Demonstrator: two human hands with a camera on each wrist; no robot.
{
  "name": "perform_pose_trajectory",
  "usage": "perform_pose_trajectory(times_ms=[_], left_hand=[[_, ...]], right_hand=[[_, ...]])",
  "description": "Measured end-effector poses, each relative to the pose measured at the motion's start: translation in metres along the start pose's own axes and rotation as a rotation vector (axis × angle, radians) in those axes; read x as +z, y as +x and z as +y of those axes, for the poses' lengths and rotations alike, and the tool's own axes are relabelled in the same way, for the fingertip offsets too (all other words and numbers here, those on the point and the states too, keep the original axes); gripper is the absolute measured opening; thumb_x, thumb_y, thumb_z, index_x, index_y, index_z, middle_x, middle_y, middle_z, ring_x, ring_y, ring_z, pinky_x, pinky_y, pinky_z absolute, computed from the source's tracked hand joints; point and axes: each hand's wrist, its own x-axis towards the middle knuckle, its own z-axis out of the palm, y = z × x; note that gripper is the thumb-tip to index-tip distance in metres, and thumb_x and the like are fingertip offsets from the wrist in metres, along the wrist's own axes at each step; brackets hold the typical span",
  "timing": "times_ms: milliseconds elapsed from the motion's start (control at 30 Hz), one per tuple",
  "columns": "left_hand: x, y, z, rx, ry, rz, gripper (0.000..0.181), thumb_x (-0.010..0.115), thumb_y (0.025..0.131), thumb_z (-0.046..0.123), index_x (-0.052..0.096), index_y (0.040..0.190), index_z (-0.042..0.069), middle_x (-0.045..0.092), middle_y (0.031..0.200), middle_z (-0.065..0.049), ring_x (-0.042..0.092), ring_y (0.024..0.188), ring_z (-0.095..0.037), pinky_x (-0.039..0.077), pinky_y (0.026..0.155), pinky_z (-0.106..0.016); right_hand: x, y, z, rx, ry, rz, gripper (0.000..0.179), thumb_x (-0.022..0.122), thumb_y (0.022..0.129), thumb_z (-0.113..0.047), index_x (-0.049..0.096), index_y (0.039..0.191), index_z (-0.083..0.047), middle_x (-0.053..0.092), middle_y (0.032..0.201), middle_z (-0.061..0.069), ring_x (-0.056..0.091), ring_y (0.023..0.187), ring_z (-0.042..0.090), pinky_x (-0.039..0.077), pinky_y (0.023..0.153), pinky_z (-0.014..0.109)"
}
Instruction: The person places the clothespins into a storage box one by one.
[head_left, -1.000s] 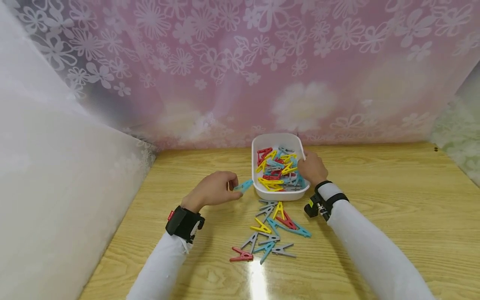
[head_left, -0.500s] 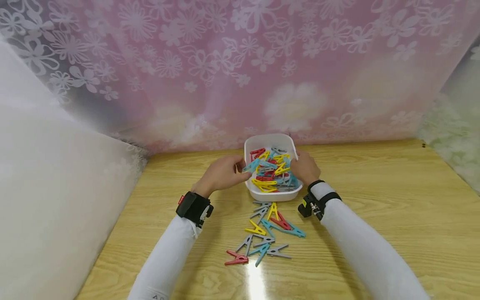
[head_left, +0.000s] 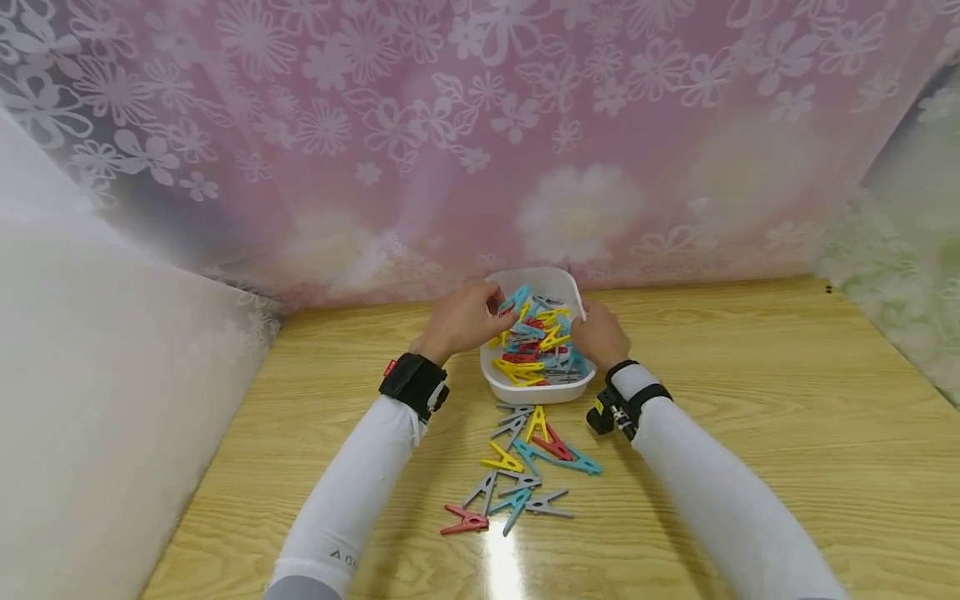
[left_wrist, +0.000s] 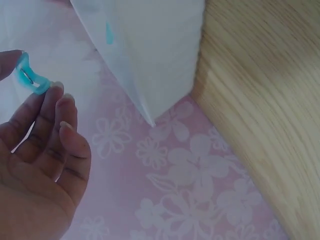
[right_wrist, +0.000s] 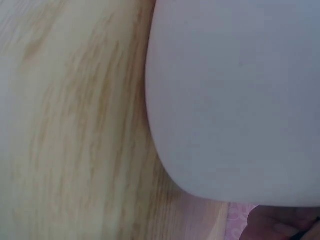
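head view. left hand (head_left: 467,321) is now above the left part of the white tub (head_left: 540,395), thumb and fingertips pinching a blue clothespin (head_left: 516,298). a second ago that pin was outside, off the tub's near left corner; now it is over the contents but not let go, so i judge this one delivery nearly made. right hand (head_left: 602,337) stays curled on the tub's right rim, apparently steadying it. mixed clothespins (head_left: 553,338) lie in the tub, red, yellow, blue, grey. loose clothespins (head_left: 512,463), lower middle of the frame, lie as they did on the worktop (head_left: 720,375): plenty left outside. left hand hides part of the tub's left rim; whether the blue pin touches the pins below, cannot tell.

left wrist view. blue pin at upper left between thumb and fingertips, other fingers loosely bent. thumb cut off by the frame edge. tub at upper middle, patterned cloth (left_wrist: 190,200) beyond. small blue patch on the tub wall, unclear what.

right wrist view. tub's pale side fills the right; its contents are out of sight. a sliver of a hand at lower right, cut off, cannot tell which. right hand's grip not shown here.
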Motion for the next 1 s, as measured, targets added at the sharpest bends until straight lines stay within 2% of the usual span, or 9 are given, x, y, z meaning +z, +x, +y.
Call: perform_pose_trajectory(times_ms=[100, 167, 267, 367, 633, 733, 833, 933, 1000], left_hand=[[0.000, 0.001, 0.001, 0.001, -0.027, 0.020, 0.029, 0.061, 0.091, 0.042, 0.063, 0.097, 0.013, 0.060, 0.088, 0.000, 0.053, 0.070, -0.014, 0.043, 0.059, -0.028], [-0.001, 0.001, 0.001, -0.020, -0.054, 0.031, 0.039, 0.061, 0.091, 0.045, 0.063, 0.111, 0.011, 0.062, 0.096, -0.004, 0.055, 0.074, -0.016, 0.045, 0.061, -0.030], [0.000, 0.000, -0.001, -0.061, -0.082, 0.045, 0.060, 0.061, 0.089, 0.050, 0.052, 0.133, 0.010, 0.061, 0.110, -0.008, 0.058, 0.082, -0.019, 0.048, 0.065, -0.032], [0.003, -0.003, -0.006, -0.070, -0.080, 0.059, 0.067, 0.062, 0.089, 0.051, 0.045, 0.140, 0.011, 0.059, 0.115, -0.009, 0.057, 0.087, -0.019, 0.049, 0.068, -0.033], [0.009, -0.016, -0.012, 0.018, -0.099, 0.064, 0.038, 0.064, 0.091, 0.036, 0.059, 0.118, 0.009, 0.058, 0.098, -0.006, 0.053, 0.079, -0.014, 0.045, 0.065, -0.028], [0.010, -0.026, -0.015, 0.066, -0.127, 0.081, 0.021, 0.063, 0.092, 0.029, 0.060, 0.105, 0.012, 0.058, 0.090, -0.003, 0.051, 0.076, -0.012, 0.044, 0.065, -0.028], [0.012, -0.042, -0.019, 0.086, -0.152, 0.086, 0.011, 0.063, 0.092, 0.024, 0.061, 0.096, 0.014, 0.057, 0.080, 0.003, 0.051, 0.070, -0.011, 0.043, 0.063, -0.028], [0.013, -0.059, -0.022, 0.070, -0.177, 0.022, 0.009, 0.064, 0.091, 0.025, 0.062, 0.093, 0.016, 0.055, 0.074, 0.006, 0.050, 0.066, -0.010, 0.042, 0.061, -0.028], [0.014, -0.070, -0.022, 0.064, -0.175, -0.055, 0.010, 0.065, 0.090, 0.025, 0.061, 0.094, 0.017, 0.055, 0.073, 0.007, 0.050, 0.065, -0.010, 0.042, 0.061, -0.027]], right_hand=[[0.001, -0.001, -0.002, -0.002, -0.001, 0.002, 0.050, 0.041, 0.100, -0.021, 0.036, 0.146, -0.003, 0.057, 0.123, 0.021, 0.061, 0.099, 0.034, 0.050, 0.078, 0.050], [0.001, -0.001, -0.002, -0.002, -0.002, 0.005, 0.049, 0.042, 0.100, -0.021, 0.036, 0.145, -0.004, 0.057, 0.123, 0.021, 0.061, 0.099, 0.034, 0.050, 0.079, 0.051], [0.001, -0.001, -0.003, -0.007, -0.009, 0.005, 0.049, 0.041, 0.100, -0.021, 0.036, 0.146, -0.003, 0.057, 0.124, 0.021, 0.060, 0.100, 0.034, 0.050, 0.080, 0.050], [0.001, -0.002, -0.002, -0.015, -0.014, 0.008, 0.049, 0.040, 0.100, -0.021, 0.036, 0.146, -0.003, 0.056, 0.125, 0.021, 0.060, 0.101, 0.034, 0.050, 0.078, 0.050], [-0.001, -0.001, -0.001, -0.005, -0.022, -0.006, 0.051, 0.038, 0.099, -0.020, 0.034, 0.146, -0.002, 0.054, 0.129, 0.023, 0.059, 0.103, 0.035, 0.049, 0.081, 0.051], [0.000, -0.002, -0.001, -0.002, -0.022, -0.004, 0.051, 0.038, 0.099, -0.021, 0.034, 0.146, -0.003, 0.054, 0.128, 0.022, 0.060, 0.102, 0.035, 0.049, 0.080, 0.050], [0.001, -0.001, -0.001, -0.003, -0.019, -0.015, 0.052, 0.038, 0.099, -0.021, 0.033, 0.147, -0.003, 0.055, 0.126, 0.023, 0.060, 0.100, 0.035, 0.050, 0.077, 0.049], [0.000, -0.001, -0.002, -0.006, -0.022, -0.018, 0.051, 0.038, 0.099, -0.021, 0.033, 0.147, -0.002, 0.055, 0.126, 0.023, 0.060, 0.100, 0.035, 0.050, 0.077, 0.049], [-0.001, -0.001, -0.002, -0.009, -0.026, -0.013, 0.051, 0.038, 0.099, -0.021, 0.034, 0.146, -0.002, 0.055, 0.126, 0.023, 0.059, 0.101, 0.036, 0.049, 0.078, 0.050]])
